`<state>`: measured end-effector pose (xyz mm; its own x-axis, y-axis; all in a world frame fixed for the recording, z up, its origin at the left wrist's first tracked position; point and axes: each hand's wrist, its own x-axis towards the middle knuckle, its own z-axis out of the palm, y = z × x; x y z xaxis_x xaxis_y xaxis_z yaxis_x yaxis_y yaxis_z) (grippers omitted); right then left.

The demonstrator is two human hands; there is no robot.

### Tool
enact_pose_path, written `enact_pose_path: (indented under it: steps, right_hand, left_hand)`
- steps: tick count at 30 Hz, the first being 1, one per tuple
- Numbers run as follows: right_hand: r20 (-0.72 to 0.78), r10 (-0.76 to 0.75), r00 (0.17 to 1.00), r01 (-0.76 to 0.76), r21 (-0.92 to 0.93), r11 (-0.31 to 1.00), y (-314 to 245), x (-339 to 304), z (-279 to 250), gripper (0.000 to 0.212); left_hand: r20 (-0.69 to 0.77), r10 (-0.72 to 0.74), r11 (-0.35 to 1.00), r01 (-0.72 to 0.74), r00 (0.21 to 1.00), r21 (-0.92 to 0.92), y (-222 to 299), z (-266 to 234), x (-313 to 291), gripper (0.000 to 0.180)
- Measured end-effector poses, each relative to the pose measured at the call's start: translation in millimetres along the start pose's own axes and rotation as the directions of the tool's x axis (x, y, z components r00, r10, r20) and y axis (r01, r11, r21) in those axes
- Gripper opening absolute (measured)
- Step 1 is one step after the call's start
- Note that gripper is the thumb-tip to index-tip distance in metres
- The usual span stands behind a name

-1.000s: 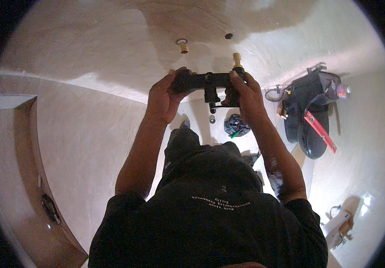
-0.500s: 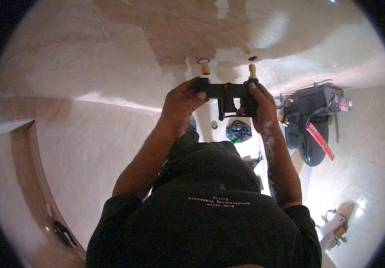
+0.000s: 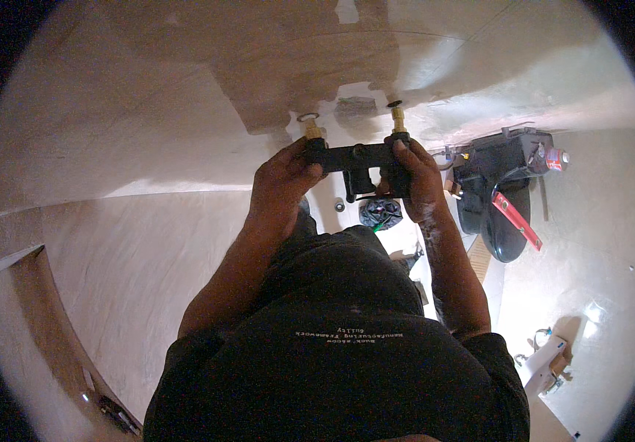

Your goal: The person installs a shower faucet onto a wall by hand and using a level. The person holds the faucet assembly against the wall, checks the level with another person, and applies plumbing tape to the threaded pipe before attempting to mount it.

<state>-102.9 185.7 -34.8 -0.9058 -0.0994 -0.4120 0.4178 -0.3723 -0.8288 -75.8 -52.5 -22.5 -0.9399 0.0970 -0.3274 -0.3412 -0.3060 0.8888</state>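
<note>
A black wall mixer tap [image 3: 361,158] is held level between my two hands, close to the tiled wall. My left hand [image 3: 277,184] wraps round its left end and my right hand [image 3: 423,178] grips the right end, thumb on top. Two brass fittings stick out of the wall: the left fitting [image 3: 313,128] meets the tap's left inlet, and the right fitting [image 3: 398,121] meets the right one. Whether either is threaded in cannot be made out. Behind the left fitting is a pale-rimmed wall hole; the right hole looks dark.
To the right is a black toilet [image 3: 500,230] with a red spirit level [image 3: 516,221] across it and a can [image 3: 556,159] by its cistern. A black bag [image 3: 381,214] lies on the floor below. At left, dark tools [image 3: 117,412] rest in a wall recess.
The tap's left inlet has come up to the left brass fitting, closing the earlier gap. Both hands keep their grip. The whole view has shifted slightly.
</note>
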Motion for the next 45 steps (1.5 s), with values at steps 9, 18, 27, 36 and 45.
enact_pose_path:
  steps: [9, 18, 27, 36, 45]
  right_hand:
    - [0.032, 0.038, 0.999, -0.035, -0.08, 0.996, -12.0, 4.4, -1.2, 0.03]
    - [0.076, 0.039, 0.996, -0.028, -0.136, 0.99, -23.3, 12.4, -0.8, 0.032]
    - [0.118, 0.064, 0.991, -0.049, -0.126, 0.991, -20.0, 20.3, -8.7, 0.032]
    - [0.106, 0.046, 0.993, -0.033, -0.125, 0.992, -20.3, 17.1, -6.4, 0.032]
    - [0.165, -0.007, 0.986, 0.022, -0.089, 0.996, -17.4, 23.3, -10.9, 0.03]
  left_hand:
    - [-0.016, 0.035, 0.996, -0.037, 0.999, -0.082, -4.6, 5.7, -2.5, 0.054]
    - [-0.045, 0.055, 0.995, -0.058, 0.998, -0.079, -4.0, 8.0, 2.9, 0.058]
    - [-0.043, 0.072, 0.996, -0.07, 0.996, 0.054, 0.5, 9.0, 1.6, 0.059]
    - [-0.056, 0.13, 0.986, -0.122, 0.99, 0.117, -5.0, 6.5, -0.2, 0.051]
    - [-0.039, 0.153, 0.967, -0.141, 0.987, 0.211, -3.9, 4.0, 7.0, 0.046]
